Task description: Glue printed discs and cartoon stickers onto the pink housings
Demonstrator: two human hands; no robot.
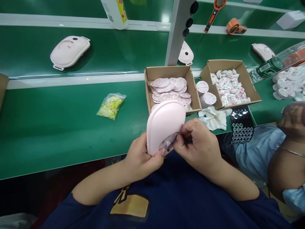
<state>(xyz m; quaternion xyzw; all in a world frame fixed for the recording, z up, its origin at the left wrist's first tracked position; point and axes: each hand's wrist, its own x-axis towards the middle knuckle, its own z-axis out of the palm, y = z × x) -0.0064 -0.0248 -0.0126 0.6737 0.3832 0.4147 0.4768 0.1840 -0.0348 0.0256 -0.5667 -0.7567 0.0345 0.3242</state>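
Observation:
My left hand (146, 156) grips a pale pink, rounded plastic casing (166, 124) by its left side, thumb near the lower edge. The casing is tilted up in front of my chest, and a slotted tab sticks out of its far end. Low on the face turned to me is a round recess (168, 141) with small parts inside. At the recess's right rim, the fingers of my right hand (199, 146) are pinched together; what lies between them, if anything, is hidden. Just beyond the casing stands a cardboard box (148, 92) of round, patterned pink discs (166, 84).
Another box (252, 92) holds small white-and-pink pieces. Disc stacks (207, 99), a white cloth (215, 117) and a black sticker sheet (241, 116) lie nearby. A yellow-filled bag (111, 106) is left. A similar casing (69, 52) rests behind, near a metal post (178, 31). A co-worker (281, 152) sits right.

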